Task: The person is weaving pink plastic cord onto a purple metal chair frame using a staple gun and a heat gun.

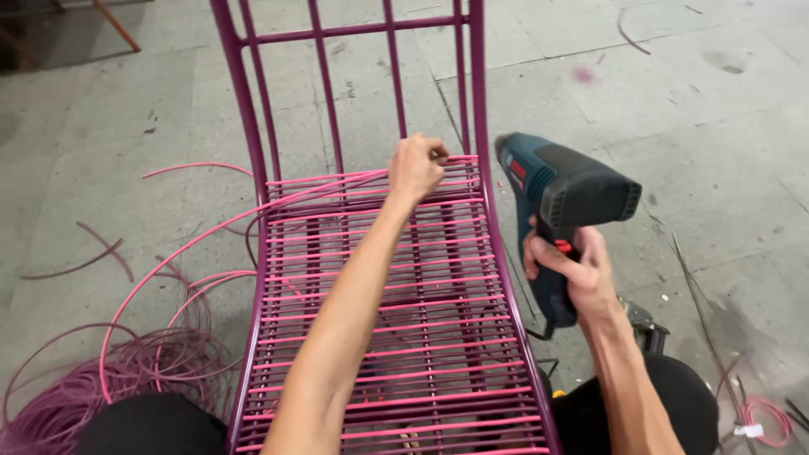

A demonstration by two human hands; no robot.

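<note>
A grey concrete floor [725,160] fills the scene, crossed by thin joint lines and marked with a faint pink stain [582,75]. Well left of that stain, loose dark purple cord offcuts [93,257] lie scattered. An orange wooden leg [118,25] crosses the far left corner. Light is even.

Glossy purple metal chair frame [480,101], smooth pink plastic cord [202,240], matt plastic heat gun [565,190], rough concrete floor [716,152].

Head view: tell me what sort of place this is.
Probably a furniture-weaving workshop: a magenta metal chair frame half strung with pink cord, a heat gun in the right hand, cord scraps on bare concrete floor.
</note>
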